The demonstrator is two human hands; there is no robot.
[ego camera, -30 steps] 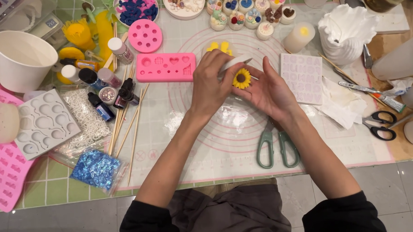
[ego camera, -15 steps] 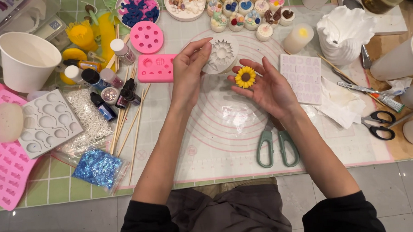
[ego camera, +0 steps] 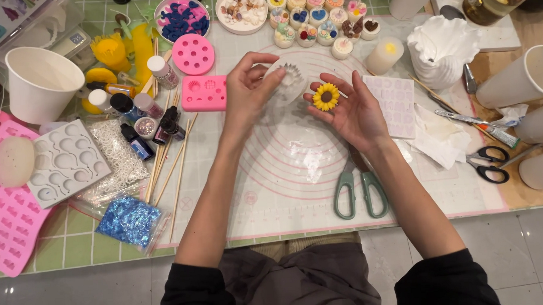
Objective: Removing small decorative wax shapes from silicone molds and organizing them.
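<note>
My left hand (ego camera: 249,90) grips a clear round silicone mould (ego camera: 288,81) with a flower-shaped cavity, held up above the white craft mat (ego camera: 296,169). A yellow sunflower casting (ego camera: 326,96) with a brown centre rests on the fingers of my right hand (ego camera: 351,110), which lies palm up with its fingers apart. The two hands are close together, with the mould just left of the sunflower.
Green-handled scissors (ego camera: 357,188) lie under my right wrist. Pink moulds (ego camera: 204,92), dye bottles (ego camera: 140,139) and wooden sticks (ego camera: 169,165) sit to the left. Small decorated candles (ego camera: 321,18) line the back. White cups (ego camera: 40,82), a white vase (ego camera: 442,50) and black scissors (ego camera: 488,163) stand at the sides.
The hands have parted: my left hand lifted the clear mould off the sunflower and up to the left. The sunflower now lies bare on my right hand's open fingers.
</note>
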